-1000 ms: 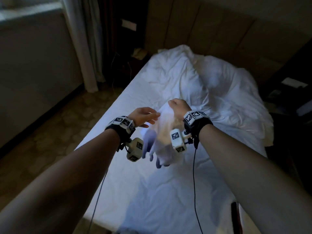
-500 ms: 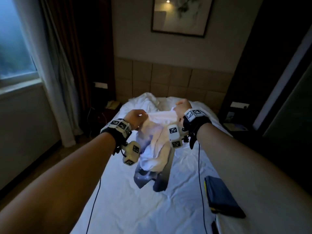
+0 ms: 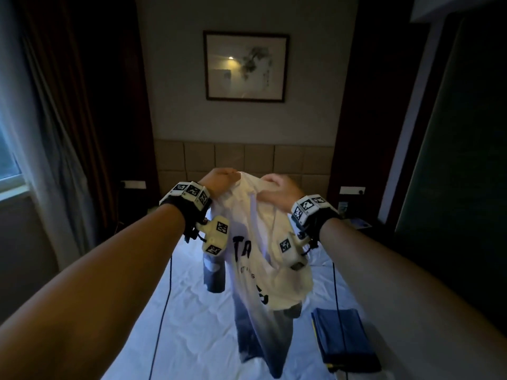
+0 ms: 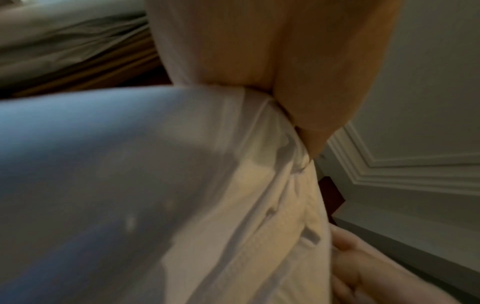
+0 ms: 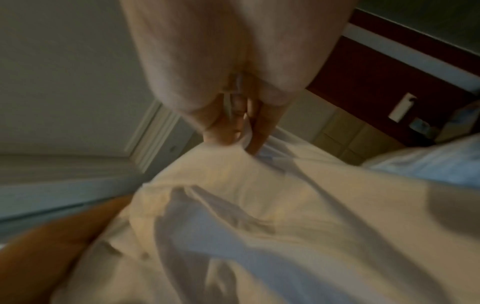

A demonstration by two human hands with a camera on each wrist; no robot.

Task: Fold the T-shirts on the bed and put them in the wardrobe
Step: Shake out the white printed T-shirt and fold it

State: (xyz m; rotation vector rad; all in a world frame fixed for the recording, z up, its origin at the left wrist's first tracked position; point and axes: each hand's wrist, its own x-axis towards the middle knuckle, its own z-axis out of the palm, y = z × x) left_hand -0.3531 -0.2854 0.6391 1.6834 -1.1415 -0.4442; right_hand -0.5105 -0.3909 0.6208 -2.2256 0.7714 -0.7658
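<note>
Cream cotton fading to blue at the hem — that's the T-shirt (image 3: 263,272) I've got hoisted up over the bed (image 3: 197,319), dark lettering showing on its front. From the head camera, my left hand (image 3: 219,181) pinches the top edge on one side and my right hand (image 3: 278,192) grips the other side, the cloth hanging crumpled between them, clear of the white sheet. Down on the mattress, near my right forearm, lies a folded dark blue garment (image 3: 344,340). Ahead, a framed picture (image 3: 245,65) hangs on the wall above the padded headboard (image 3: 244,160), curtains (image 3: 49,149) at the left.

Left wrist view now: blurry, but my left hand (image 4: 306,67) is clamped on a bunched fold of the T-shirt (image 4: 233,205), fabric filling the frame, my right hand (image 4: 369,273) showing at the lower edge.

Right wrist view: my right hand (image 5: 228,86) has its fingers (image 5: 262,127) closed on the T-shirt (image 5: 259,216), cloth spilling below.
</note>
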